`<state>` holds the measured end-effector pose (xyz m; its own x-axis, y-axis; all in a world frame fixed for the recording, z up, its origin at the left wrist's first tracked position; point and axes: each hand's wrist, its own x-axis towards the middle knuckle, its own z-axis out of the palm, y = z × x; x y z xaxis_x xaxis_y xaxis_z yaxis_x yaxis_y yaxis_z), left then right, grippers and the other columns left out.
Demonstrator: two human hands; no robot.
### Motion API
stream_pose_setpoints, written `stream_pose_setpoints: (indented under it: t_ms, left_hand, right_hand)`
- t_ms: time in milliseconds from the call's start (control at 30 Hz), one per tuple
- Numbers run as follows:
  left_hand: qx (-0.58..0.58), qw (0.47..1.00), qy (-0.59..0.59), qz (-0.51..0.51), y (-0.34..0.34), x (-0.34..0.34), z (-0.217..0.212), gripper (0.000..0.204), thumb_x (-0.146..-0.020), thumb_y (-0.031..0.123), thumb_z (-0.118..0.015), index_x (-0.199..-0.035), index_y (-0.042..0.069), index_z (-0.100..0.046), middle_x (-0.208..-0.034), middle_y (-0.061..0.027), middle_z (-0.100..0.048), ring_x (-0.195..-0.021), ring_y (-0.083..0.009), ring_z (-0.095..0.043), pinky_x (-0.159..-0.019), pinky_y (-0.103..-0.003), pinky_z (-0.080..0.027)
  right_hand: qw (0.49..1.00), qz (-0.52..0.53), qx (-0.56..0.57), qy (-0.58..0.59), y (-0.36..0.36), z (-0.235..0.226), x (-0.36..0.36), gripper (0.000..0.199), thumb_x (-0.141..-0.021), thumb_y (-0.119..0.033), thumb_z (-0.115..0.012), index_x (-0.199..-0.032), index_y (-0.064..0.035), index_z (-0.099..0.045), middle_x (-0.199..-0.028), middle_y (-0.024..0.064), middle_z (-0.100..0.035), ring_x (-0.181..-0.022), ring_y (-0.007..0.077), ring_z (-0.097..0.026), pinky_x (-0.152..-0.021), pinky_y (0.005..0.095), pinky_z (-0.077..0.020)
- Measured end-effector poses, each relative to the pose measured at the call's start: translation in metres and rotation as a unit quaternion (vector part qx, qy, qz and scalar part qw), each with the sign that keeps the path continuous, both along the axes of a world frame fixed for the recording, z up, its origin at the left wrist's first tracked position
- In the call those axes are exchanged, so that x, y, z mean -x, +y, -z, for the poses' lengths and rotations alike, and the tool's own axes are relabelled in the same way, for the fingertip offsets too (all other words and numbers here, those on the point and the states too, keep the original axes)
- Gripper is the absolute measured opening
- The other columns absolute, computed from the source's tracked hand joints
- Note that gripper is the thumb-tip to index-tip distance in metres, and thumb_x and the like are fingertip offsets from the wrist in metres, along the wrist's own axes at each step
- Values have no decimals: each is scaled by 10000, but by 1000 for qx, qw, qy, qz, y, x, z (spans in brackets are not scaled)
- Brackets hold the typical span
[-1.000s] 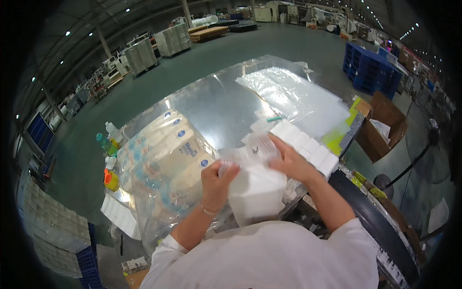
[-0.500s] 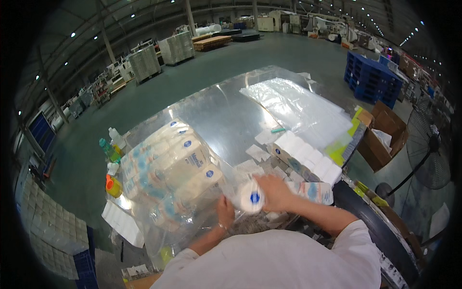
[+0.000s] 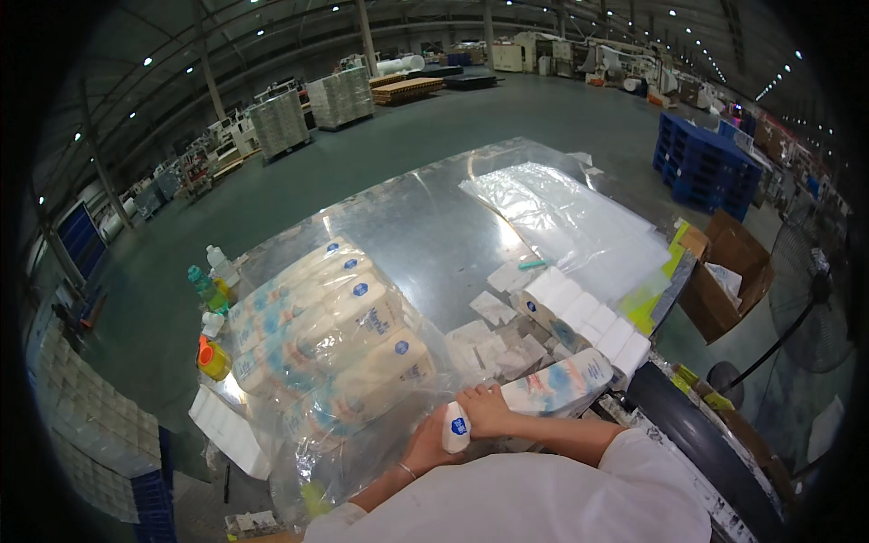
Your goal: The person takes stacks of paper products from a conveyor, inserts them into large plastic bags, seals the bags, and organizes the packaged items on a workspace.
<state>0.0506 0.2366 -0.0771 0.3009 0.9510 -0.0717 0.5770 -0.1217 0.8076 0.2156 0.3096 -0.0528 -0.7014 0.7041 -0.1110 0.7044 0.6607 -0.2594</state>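
Dim factory hall beyond, green-grey floor [image 3: 299, 195], and nearer, a shiny metal bench [image 3: 434, 258]. At its near edge, close to the body, a white pack [image 3: 457, 432], blue-marked end uppermost, between left hand [image 3: 424, 445] and right hand [image 3: 489, 416]; fingers of both closed around it, those of the left partly hidden, probably for a steady two-sided grip. Just right, another wrapped pack [image 3: 561, 382] lying on its side, perhaps for easy reach. To the left, similar packs [image 3: 339, 317] side by side inside a clear bag [image 3: 348, 457], apparently for a snug fit. Farther right, white paper bundles [image 3: 584, 312] in a row, and flat plastic sheets [image 3: 566, 226], seemingly stacked for neatness.
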Motion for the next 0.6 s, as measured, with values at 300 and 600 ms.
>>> stream_pose_setpoints:
  t_ms: [300, 600]
  left_hand:
    - [-217, 925, 312, 14, 0, -33, -18, 975, -538, 391, -737, -1302, -6, -279, -1317, -142, -316, -1243, -305, -275, -995, -547, -202]
    - [-259, 919, 294, 40, 43, -60, -21, 949, -538, 524, -710, -1284, 47, -368, -1165, -146, -449, -1089, -288, -429, -821, -479, -327]
  right_hand:
    - [993, -55, -87, 65, 16, -6, -74, 771, -528, -399, -732, -1129, -5, -453, -1092, 151, -483, -1059, 310, -439, -921, 434, -313]
    - [995, 1, -102, 7, 12, 1, -76, 744, -551, -447, -713, -1102, -10, -472, -1068, 158, -497, -1029, 329, -461, -872, 438, -341]
